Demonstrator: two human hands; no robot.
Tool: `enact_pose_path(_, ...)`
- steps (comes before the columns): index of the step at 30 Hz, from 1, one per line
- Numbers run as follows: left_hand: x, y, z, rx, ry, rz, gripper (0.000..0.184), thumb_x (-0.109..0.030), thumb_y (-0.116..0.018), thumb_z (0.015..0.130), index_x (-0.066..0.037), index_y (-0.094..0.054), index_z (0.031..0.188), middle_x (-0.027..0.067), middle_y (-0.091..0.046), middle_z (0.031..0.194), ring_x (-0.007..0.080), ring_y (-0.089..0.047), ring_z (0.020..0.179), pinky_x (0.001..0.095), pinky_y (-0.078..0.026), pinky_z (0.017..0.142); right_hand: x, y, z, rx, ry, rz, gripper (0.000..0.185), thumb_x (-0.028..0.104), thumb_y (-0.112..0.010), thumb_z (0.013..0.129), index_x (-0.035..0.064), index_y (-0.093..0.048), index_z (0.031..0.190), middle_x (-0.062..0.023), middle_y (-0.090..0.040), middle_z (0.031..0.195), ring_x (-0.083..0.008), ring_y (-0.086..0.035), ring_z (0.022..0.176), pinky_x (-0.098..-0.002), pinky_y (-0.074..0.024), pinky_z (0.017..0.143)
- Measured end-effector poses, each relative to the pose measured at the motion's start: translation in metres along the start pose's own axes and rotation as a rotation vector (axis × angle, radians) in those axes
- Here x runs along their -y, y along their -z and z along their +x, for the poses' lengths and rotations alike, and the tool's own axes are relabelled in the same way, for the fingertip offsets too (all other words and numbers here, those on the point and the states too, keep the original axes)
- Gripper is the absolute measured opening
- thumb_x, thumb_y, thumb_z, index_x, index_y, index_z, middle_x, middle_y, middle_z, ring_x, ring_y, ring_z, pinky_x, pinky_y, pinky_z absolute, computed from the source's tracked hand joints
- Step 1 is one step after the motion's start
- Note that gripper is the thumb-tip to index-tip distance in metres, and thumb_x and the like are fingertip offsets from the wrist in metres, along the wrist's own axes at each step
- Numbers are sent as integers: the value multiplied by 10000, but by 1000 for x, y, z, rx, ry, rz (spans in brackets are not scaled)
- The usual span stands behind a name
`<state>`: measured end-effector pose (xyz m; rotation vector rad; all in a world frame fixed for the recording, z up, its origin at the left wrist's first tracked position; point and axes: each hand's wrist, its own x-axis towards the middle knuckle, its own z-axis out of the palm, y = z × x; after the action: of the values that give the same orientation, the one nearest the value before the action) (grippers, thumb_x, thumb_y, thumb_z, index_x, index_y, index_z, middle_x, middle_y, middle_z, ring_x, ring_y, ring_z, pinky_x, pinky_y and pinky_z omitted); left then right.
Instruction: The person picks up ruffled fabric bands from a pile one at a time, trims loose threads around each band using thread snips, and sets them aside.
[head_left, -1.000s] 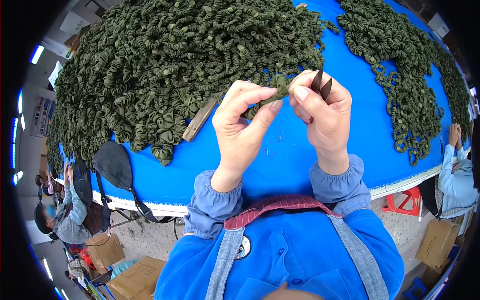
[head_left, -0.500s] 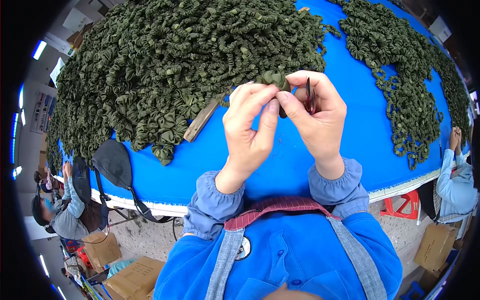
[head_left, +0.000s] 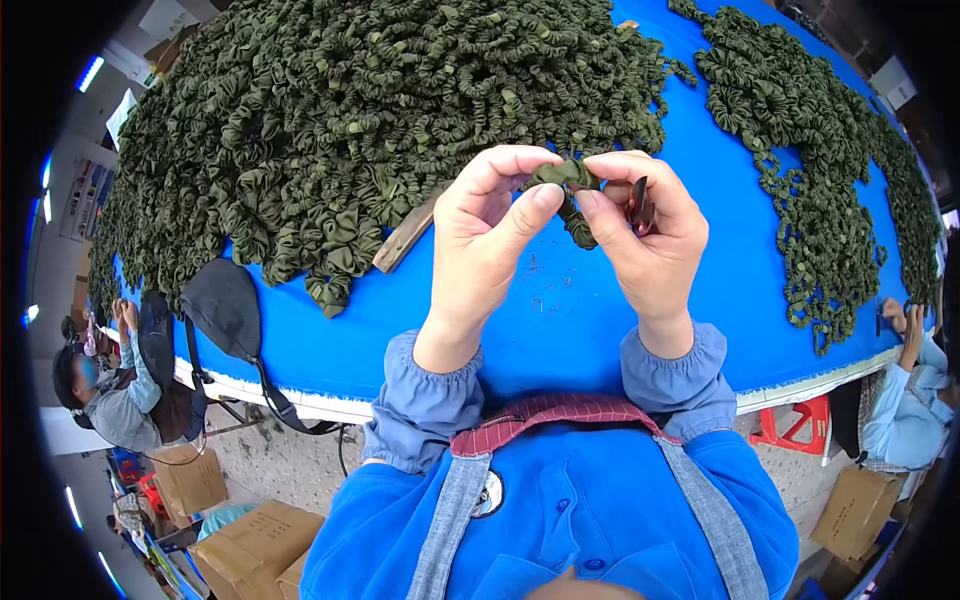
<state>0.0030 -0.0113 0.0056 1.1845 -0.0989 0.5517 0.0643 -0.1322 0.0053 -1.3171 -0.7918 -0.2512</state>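
Pinching a dark green gathered fabric piece [head_left: 566,175] above the counter [head_left: 560,340], near frame center, slightly high. Grasping its left end with the left hand [head_left: 475,240], thumb and index pressed in; grasping its right end likewise with the right hand [head_left: 660,240]. Also carrying a dark pointed tool [head_left: 641,205] in the right grip, tips toward top of frame; looks like small snips, but too shadowed to be sure. Seeing a large heap of similar green pieces [head_left: 380,130] across upper left and a second heap [head_left: 800,130] at upper right, both on the blue counter cover. Noting a wooden stick [head_left: 405,240] just left of the left hand, at the large heap's lower edge, plus a black strapped bag [head_left: 222,308] farther left, by the counter's near edge.
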Motion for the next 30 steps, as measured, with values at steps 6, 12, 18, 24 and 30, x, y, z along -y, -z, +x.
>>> enact_pose_path(6,-2,4,1,40,1,-6,224,7,-644,809,1,-585,1025,60,-593,968,102,-518,840,211,-427,763,-3,5,1,-11,-81,48,237,-104,-623,732,20,-614,933,-12,-592,795,-38,-409,557,-167,-321,472)
enact_pose_path(12,-9,2,0,24,8,37,210,38,-645,793,-3,-585,990,62,-585,958,109,-515,838,216,-427,763,-10,9,4,-25,-58,207,213,-123,-599,756,13,-606,920,-51,-611,881,-43,-431,597,-161,-342,503)
enact_pose_path(18,-1,6,3,48,-144,32,194,67,-654,766,-16,-579,924,71,-571,941,125,-514,845,230,-426,770,-15,13,6,-9,54,228,217,-145,-594,758,7,-605,911,-84,-620,968,-55,-450,631,-162,-358,530)
enact_pose_path(24,-1,10,5,93,-178,62,200,89,-662,736,-26,-577,876,78,-563,925,142,-514,844,246,-425,776,-15,15,5,-2,50,240,221,-149,-603,752,8,-606,907,-90,-623,971,-64,-471,652,-168,-369,542)
enact_pose_path(30,-1,11,7,121,-275,145,198,95,-667,718,-33,-581,842,80,-565,921,152,-517,834,260,-428,772,-15,15,7,-2,74,251,218,-150,-602,754,10,-607,902,-94,-624,973,-74,-494,676,-171,-379,556)
